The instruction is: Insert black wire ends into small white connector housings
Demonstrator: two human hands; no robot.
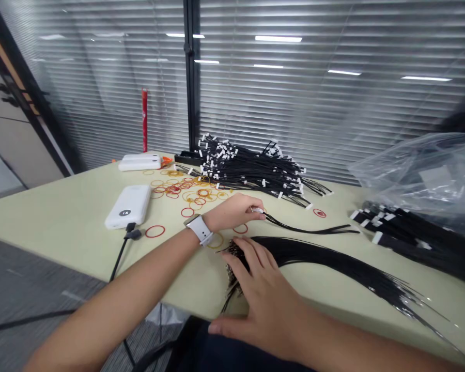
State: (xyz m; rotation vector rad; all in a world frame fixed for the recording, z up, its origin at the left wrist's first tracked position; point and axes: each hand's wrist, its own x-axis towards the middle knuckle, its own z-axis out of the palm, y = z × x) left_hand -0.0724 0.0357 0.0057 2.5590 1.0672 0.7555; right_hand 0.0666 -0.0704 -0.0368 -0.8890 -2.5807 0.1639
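My left hand [236, 212], with a white watch on the wrist, pinches the white-tipped end of a thin black wire [310, 230] that trails right across the table. My right hand [263, 289] lies with fingers spread flat on the near end of a loose fan of black wires [333, 261], close to the table's front edge. Red and yellow rubber bands [186, 192] are scattered just beyond my left hand.
A big pile of black wires with white connectors [251, 165] sits at the back. More bundles [418, 235] and a clear plastic bag [422, 175] lie at the right. Two white power banks [128, 205] [139, 161] rest at the left, one with a cable hanging off the table [73, 222].
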